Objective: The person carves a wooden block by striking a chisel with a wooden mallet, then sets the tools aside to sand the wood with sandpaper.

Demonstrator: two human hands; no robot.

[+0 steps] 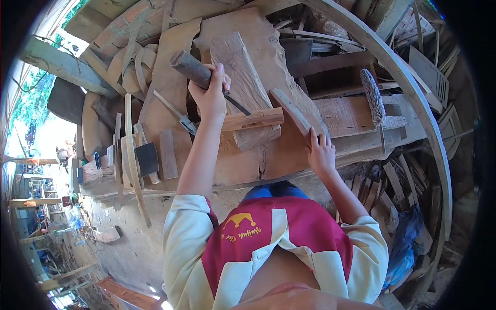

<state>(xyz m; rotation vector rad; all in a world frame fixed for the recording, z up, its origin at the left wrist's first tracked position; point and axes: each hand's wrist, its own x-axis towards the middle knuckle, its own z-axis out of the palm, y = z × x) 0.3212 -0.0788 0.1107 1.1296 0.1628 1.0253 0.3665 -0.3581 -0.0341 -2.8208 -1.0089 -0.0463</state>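
Observation:
My left hand (208, 98) is closed round a tool with a thick, dark cylindrical handle (191, 68). Its thin dark shaft slants down to a slot in a short wooden piece (263, 119). That piece lies across a thick, rough wooden block (235, 59) on the worn workbench (222, 168). To the right, my right hand (321, 152) has its fingers bent over the near end of a narrow wooden strip (290, 111). The far end of this strip slants up and left, beside the block.
A small tool (186, 123) with a pale handle lies left of the block. A bristly brush (372, 98) stands at the right over a plank (346, 116). A long curved wooden strip (429, 98) arcs along the right, with scrap wood (398, 178) below.

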